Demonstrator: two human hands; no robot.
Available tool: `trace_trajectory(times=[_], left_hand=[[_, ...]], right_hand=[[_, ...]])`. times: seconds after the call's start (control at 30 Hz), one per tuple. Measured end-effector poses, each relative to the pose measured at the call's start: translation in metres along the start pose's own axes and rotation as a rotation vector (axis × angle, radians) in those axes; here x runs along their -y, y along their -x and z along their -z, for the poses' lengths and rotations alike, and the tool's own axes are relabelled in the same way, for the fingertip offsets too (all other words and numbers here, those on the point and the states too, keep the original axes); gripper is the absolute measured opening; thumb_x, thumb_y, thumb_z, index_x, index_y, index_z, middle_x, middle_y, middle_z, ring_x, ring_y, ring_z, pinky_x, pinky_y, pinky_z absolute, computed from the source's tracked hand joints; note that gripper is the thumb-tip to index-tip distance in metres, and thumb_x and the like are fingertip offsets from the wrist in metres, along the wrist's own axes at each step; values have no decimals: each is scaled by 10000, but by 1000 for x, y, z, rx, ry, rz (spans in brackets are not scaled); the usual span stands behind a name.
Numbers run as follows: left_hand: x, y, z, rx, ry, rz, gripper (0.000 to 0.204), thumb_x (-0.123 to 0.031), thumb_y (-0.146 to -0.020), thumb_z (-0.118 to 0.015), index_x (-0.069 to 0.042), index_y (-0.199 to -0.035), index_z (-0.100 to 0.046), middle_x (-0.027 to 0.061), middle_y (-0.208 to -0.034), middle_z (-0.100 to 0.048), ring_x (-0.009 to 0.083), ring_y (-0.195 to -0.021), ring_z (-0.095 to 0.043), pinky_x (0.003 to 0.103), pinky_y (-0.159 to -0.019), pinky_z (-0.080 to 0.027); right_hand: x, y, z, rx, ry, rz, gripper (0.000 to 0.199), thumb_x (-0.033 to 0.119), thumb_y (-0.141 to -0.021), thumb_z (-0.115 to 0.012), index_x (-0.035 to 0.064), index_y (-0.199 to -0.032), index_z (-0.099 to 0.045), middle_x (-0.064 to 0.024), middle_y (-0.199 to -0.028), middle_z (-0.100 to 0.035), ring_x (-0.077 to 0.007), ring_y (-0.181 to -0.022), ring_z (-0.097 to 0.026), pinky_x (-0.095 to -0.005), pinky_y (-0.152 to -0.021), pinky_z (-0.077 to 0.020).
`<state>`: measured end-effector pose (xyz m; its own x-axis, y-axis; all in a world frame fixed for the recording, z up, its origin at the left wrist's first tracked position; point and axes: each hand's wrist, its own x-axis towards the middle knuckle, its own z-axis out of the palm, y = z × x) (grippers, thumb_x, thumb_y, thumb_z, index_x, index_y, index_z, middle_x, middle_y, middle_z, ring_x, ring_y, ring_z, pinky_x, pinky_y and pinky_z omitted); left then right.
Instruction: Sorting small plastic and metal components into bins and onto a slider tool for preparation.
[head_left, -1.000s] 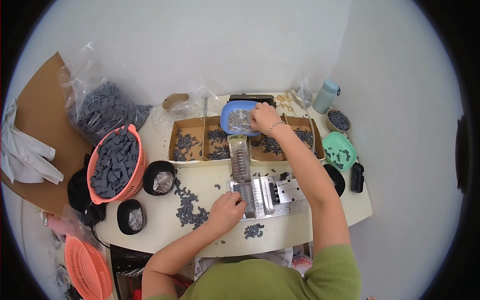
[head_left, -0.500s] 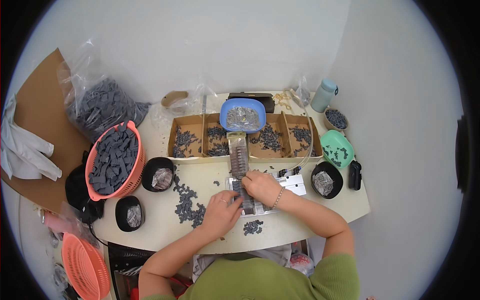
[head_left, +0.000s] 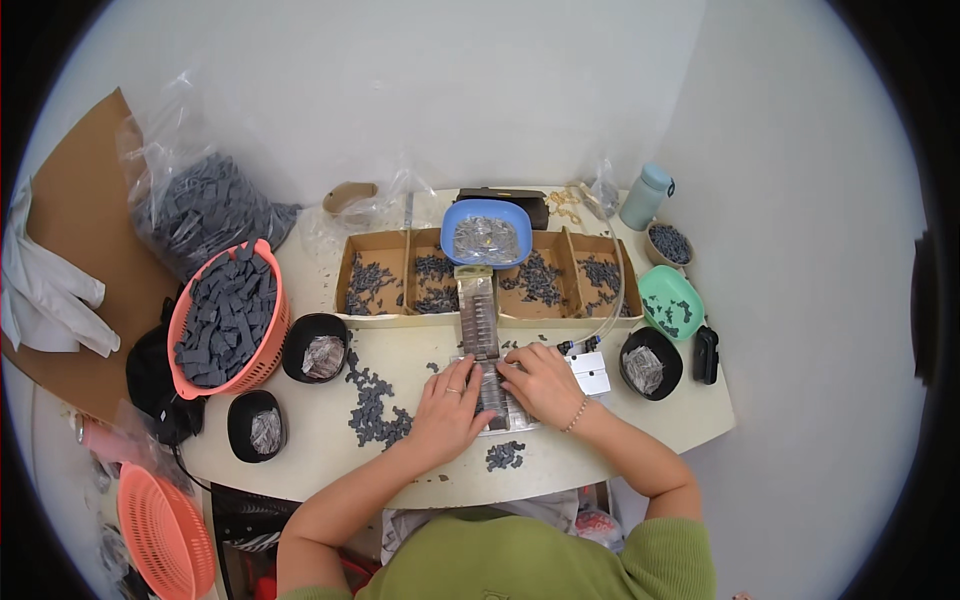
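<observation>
In the middle of the table a silvery metal fixture point(head_left: 498, 425) lies under my hands. A long slotted strip point(head_left: 479, 320) runs from it back toward a blue bowl. My left hand point(head_left: 447, 415) rests on the strip's left side, fingers stretched out, the thumb reaching across it. From the right, my right hand point(head_left: 545, 388) touches the strip's other edge with spread fingers. Both hands cover part of the fixture, so any small part under the fingertips is hidden. Small dark grey pieces point(head_left: 505, 456) lie in front of the fixture, and more loose pieces point(head_left: 375, 410) are scattered to the left.
Behind the fixture stands a divided cardboard tray point(head_left: 390, 322) with grey pieces, the blue bowl point(head_left: 450, 215) overlapping it. Black bowls point(head_left: 298, 340) flank the work, beside a coral basket point(head_left: 280, 325). A green dish point(head_left: 660, 285) and a bottle point(head_left: 645, 200) stand right.
My right hand has moved off the strip's middle to its right side, and its fingers have spread. My left hand has shifted slightly forward, fingers straighter along the strip.
</observation>
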<state>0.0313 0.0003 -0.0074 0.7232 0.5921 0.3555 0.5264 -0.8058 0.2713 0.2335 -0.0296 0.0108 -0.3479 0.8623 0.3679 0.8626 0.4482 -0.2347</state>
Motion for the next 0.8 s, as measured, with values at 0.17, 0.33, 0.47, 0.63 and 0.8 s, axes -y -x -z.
trace_trajectory(times=[0.17,0.33,0.47,0.63,0.8], left_hand=[[0,3,-1,8,13,-5,661,-356,-830,-636,92,-1279,-447,241,-1379,-373,362,-1253,-373,460,-1018,-308],[0,4,-4,4,6,-21,682,-385,-830,-634,88,-1283,-447,246,-1390,-359,368,-1265,-361,471,-1024,-300],[0,5,-2,33,4,-32,684,-403,-830,-629,80,-1282,-453,250,-1395,-352,373,-1276,-348,485,-1029,-290],[-5,8,3,47,15,-56,672,-400,-831,-630,74,-1277,-460,255,-1391,-352,374,-1284,-340,490,-1033,-283],[-2,8,3,42,31,-43,670,-403,-832,-624,57,-1289,-456,245,-1396,-356,364,-1295,-338,489,-1037,-286]], right_hand=[[17,11,-5,-56,121,43,379,204,-761,-683,25,-1089,-625,-90,-1131,-565,-259,-1051,-515,-406,-904,-380],[13,7,-6,-81,117,20,394,178,-742,-669,12,-1093,-611,-97,-1124,-562,-259,-1045,-522,-383,-907,-386],[9,6,-10,-63,163,62,366,132,-739,-610,6,-1083,-613,-103,-1099,-568,-251,-1028,-527,-374,-903,-392],[17,-1,-14,-48,211,57,359,117,-764,-548,-31,-1087,-599,-117,-1082,-567,-251,-1019,-526,-368,-905,-396],[27,-5,-18,-30,313,0,369,133,-782,-529,-67,-1086,-588,-139,-1048,-562,-262,-1009,-520,-365,-908,-399]])
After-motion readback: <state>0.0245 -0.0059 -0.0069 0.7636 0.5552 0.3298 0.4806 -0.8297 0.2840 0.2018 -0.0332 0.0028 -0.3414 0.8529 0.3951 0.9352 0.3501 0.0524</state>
